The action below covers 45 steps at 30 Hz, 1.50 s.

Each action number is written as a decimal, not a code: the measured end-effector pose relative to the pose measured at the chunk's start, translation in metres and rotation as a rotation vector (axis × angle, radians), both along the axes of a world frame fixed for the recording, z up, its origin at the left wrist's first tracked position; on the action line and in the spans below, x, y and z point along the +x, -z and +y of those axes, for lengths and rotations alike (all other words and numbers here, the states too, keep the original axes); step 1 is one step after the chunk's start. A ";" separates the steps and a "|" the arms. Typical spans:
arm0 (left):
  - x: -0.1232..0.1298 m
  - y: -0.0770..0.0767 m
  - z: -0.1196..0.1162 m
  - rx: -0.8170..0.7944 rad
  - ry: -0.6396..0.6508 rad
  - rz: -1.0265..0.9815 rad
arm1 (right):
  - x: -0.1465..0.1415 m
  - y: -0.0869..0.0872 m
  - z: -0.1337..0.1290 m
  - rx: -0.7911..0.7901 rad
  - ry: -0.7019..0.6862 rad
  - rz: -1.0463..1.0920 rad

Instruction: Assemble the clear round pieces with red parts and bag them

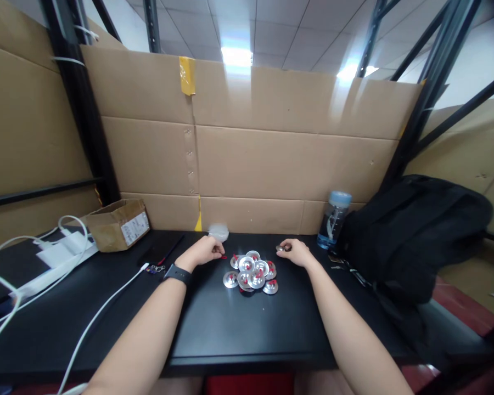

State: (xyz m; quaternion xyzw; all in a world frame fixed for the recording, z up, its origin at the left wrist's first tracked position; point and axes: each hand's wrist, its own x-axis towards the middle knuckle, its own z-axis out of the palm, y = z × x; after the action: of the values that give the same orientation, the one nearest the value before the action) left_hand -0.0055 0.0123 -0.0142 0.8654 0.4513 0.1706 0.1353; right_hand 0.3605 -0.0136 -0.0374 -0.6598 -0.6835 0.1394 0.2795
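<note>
A heap of small silver metal cymbals point(247, 264), domed discs with red cord at their centres, lies on the black table point(239, 329). Just left of the heap is my left hand point(206, 250), wearing a dark wristband, its fingers pinched together at a short piece of red cord point(224, 257). What else those fingers may hold is hidden. To the heap's right, my right hand point(296, 253) grips one small metal cymbal point(280, 248) between thumb and fingers, apart from the pile. The cymbals in the heap overlap one another, with a few lying at its edges.
Behind my left hand stands a clear plastic container point(218, 232). A water bottle point(333, 219) and black backpack point(415, 236) are at right. At left are a cardboard box point(117, 225), a power strip point(57, 263) and white cables. A cardboard wall point(251, 164) closes the back.
</note>
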 end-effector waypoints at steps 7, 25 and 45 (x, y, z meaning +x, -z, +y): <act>0.042 -0.010 -0.024 0.002 0.255 -0.152 | 0.001 -0.001 -0.003 -0.069 0.100 -0.156; 0.067 -0.017 -0.043 0.016 0.177 -0.303 | -0.047 -0.014 -0.022 0.302 -0.362 0.312; 0.057 -0.020 -0.031 0.021 -0.013 -0.483 | -0.065 -0.018 -0.029 0.222 -0.389 0.534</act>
State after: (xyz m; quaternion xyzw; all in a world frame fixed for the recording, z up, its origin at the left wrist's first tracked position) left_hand 0.0517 -0.0189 0.0054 0.7978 0.4095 0.3783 0.2293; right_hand 0.2950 -0.0430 -0.0192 -0.4228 -0.7102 0.2826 0.4869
